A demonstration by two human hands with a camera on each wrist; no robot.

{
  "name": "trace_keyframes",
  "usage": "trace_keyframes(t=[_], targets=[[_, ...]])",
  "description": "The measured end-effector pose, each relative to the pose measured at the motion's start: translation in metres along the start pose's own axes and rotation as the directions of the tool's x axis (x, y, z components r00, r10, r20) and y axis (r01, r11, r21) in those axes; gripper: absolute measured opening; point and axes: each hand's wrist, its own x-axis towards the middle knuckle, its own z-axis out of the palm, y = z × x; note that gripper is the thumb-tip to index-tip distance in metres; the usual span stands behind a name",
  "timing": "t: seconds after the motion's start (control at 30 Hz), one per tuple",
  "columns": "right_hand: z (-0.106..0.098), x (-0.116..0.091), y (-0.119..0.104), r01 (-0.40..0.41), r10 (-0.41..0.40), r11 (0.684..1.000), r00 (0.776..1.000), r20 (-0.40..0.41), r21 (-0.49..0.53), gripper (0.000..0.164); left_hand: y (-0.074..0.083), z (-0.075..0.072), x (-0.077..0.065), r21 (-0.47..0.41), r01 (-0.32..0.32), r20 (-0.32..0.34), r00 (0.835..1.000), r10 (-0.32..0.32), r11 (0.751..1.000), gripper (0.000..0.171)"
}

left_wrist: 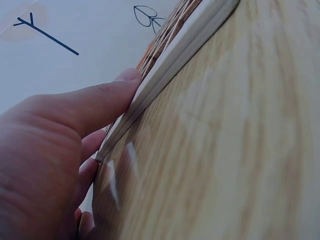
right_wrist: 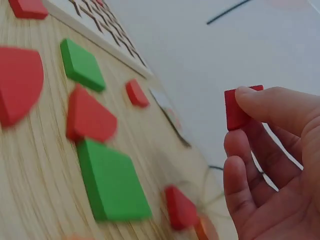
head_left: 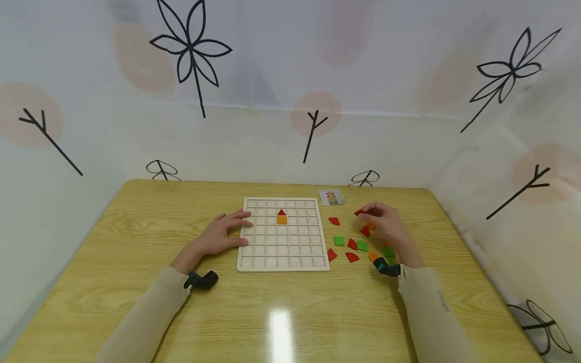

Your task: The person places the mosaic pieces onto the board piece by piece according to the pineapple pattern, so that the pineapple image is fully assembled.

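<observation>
A white gridded board (head_left: 294, 250) lies flat on the table, with a red triangle (head_left: 281, 212) just above an orange square (head_left: 282, 220) in its upper middle cells. My left hand (head_left: 220, 235) rests on the board's left edge, fingers and thumb extended; the left wrist view shows the thumb (left_wrist: 107, 100) on the rim. To the right of the board, my right hand (head_left: 386, 222) pinches a small flat red piece (right_wrist: 235, 111) between thumb and fingers, above the table. Fingers partly cover its outline, so its full shape is unclear.
Loose red pieces (head_left: 352, 257), green squares (head_left: 339, 241) and an orange round-edged piece (head_left: 373, 257) lie between the board and my right forearm, which hides some. A small picture card (head_left: 332, 197) sits beyond them. A patterned cloth (head_left: 254, 141) hangs behind the table.
</observation>
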Motion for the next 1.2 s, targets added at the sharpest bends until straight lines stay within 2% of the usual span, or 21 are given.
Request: trace_keyframes(t=[0.2,0.57,0.7,0.9,1.2], targets=[[0.033,0.013,-0.007,0.063,-0.064,0.998,0.997,0.035,0.004,0.026,-0.002,0.001,0.0,-0.001,-0.017,-0.003,1.0,0.017,1.0,0.047],[0.103,0.036,-0.022,0.096,-0.094,0.995,0.993,0.078,-0.031,0.026,-0.005,0.001,0.0,-0.004,-0.016,-0.008,1.0,0.016,1.0,0.048],[0.122,0.041,-0.027,0.097,-0.092,0.994,0.991,0.098,-0.051,0.022,-0.005,0.002,0.0,-0.001,-0.015,-0.003,1.0,0.015,1.0,0.048],[0.14,0.044,-0.031,0.095,-0.086,0.991,0.991,0.101,-0.093,0.014,-0.006,0.004,0.0,0.007,-0.029,-0.009,1.0,0.029,1.0,0.047],[0.152,0.041,-0.032,0.11,-0.081,0.963,0.989,0.124,-0.245,0.01,-0.004,0.003,0.0,0.01,-0.031,-0.011,0.999,0.032,0.999,0.046]])
